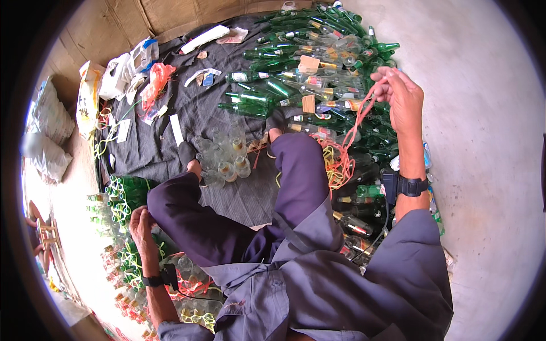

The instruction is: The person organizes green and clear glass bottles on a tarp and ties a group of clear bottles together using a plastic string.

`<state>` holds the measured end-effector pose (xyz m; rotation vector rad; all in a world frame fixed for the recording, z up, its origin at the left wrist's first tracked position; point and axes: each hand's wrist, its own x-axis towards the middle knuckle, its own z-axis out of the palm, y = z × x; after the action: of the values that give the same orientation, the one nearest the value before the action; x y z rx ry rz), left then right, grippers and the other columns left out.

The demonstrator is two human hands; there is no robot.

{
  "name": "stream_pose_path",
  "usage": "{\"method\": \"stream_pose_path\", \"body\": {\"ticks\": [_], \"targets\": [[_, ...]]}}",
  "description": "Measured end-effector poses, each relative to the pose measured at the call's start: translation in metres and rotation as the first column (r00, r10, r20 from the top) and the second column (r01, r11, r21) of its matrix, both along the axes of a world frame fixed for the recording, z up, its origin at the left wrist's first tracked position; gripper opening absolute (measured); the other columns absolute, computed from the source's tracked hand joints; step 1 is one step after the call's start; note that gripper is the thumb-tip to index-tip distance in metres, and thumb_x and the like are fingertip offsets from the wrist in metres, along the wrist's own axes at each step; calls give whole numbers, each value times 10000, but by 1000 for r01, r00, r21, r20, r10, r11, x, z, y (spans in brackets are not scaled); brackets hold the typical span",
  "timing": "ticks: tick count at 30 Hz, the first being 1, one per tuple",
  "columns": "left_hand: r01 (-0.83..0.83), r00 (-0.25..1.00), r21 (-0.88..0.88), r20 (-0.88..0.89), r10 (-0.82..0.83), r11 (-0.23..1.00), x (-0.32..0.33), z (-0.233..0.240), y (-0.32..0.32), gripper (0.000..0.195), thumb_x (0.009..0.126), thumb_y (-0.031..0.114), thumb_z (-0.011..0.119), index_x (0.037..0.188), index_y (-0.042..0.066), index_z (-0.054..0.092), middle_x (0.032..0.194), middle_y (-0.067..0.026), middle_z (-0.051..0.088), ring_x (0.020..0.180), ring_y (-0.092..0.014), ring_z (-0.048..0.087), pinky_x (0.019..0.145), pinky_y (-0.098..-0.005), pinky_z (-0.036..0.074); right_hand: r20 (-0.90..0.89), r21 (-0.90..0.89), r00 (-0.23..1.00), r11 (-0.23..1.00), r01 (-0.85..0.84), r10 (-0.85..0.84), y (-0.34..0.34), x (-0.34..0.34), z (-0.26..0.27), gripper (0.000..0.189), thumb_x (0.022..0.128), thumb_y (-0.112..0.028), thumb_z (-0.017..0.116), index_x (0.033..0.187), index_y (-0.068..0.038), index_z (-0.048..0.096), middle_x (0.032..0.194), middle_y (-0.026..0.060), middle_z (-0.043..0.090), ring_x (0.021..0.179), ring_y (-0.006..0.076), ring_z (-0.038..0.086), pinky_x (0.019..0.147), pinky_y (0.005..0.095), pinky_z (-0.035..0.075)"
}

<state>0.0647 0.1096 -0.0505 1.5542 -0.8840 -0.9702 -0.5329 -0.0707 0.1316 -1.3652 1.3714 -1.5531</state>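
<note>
My right hand [399, 96], raised at the right over the bottle pile, grips strands of pink plastic twine [356, 123]. The strands run down to a tangle of pink and yellow twine [339, 164] beside my right knee. My left hand [140, 217] is low at the left, by my left knee, near green bottles bound with yellow twine [119, 200]; its fingers are bent together, and whether they hold anything cannot be seen. Between my feet, a cluster of clear glass bottles [224, 157] stands upright on a dark cloth [251, 204].
Green and clear glass bottles [307, 64] lie heaped from the top centre down the right side. Tied bundles of bottles [132, 298] stand at the lower left. Plastic bags [115, 79] and scraps lie at the upper left. Another person's limbs [36, 221] show at the far left edge.
</note>
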Motion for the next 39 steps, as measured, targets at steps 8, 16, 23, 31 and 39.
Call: {"method": "stream_pose_path", "body": {"ticks": [8,16,23,31,39], "targets": [[189,981,-201,91,-174,961,-121,110,-57,202,943,9,572,1140,-13,610,1054,-63,658,960,-118,622,849,-239,478,23,14,971,971,-239,239,-10,56,6,262,1000,-166,532,1086,53,647,950,137,701,677,110,641,586,226,514],[473,811,-397,-155,-565,787,-285,101,-138,494,851,105,703,1292,-16,518,1276,-117,570,1161,-168,553,944,-323,456,264,50,836,859,-510,481,7,149,-15,256,985,-139,563,1073,83,652,903,121,708,664,109,646,565,231,529],[647,621,-292,-334,-709,704,-313,77,-160,177,935,113,608,1020,-34,658,853,-51,664,817,-115,628,757,-257,498,272,9,849,881,-472,452,-7,141,-18,238,1014,-150,507,1034,47,639,930,125,682,688,106,639,584,223,514],[501,844,-210,-96,-528,839,-237,102,-186,170,940,144,595,950,-10,667,664,27,554,581,-48,484,572,-211,395,572,-30,799,978,-205,185,-35,65,-36,243,957,-148,586,1074,58,645,904,126,657,697,133,570,592,256,470],[473,881,-67,5,-474,878,-160,124,-185,161,945,144,588,961,2,660,602,55,483,487,-41,386,497,-222,330,505,3,863,999,-35,29,-44,15,-56,220,950,-109,593,1062,70,656,871,119,667,625,117,581,518,231,467]]}}
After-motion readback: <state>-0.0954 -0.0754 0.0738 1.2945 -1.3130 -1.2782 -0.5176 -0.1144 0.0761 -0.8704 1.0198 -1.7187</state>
